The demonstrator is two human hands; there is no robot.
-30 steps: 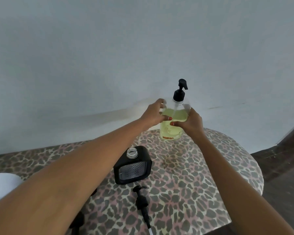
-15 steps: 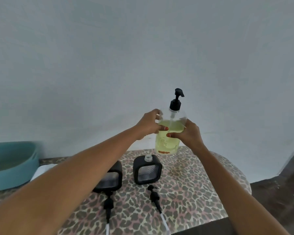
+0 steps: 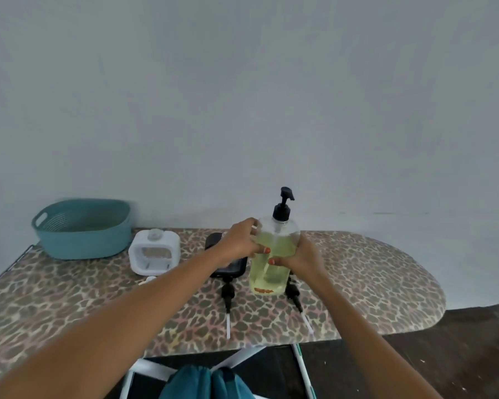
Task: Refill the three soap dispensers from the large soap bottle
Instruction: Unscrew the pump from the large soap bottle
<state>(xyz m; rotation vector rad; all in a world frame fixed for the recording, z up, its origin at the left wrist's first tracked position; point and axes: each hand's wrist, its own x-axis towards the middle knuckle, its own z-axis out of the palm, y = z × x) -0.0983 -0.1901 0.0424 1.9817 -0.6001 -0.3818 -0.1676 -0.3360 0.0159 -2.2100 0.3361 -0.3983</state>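
Leopard-print surface below, the left grip and right grip hold the soap bottle. Steady it with one and unscrew the pump with the other before pouring.

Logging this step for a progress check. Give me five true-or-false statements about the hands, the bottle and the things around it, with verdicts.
1. The left hand and the right hand both grip the large soap bottle. True.
2. The bottle's black pump has been taken off. False: it sits on the neck.
3. A teal basket stands beside the white dispenser. True.
4. The white dispenser lies on its side. False: it stands upright.
5. Two loose pump heads lie on the ironing board. True.
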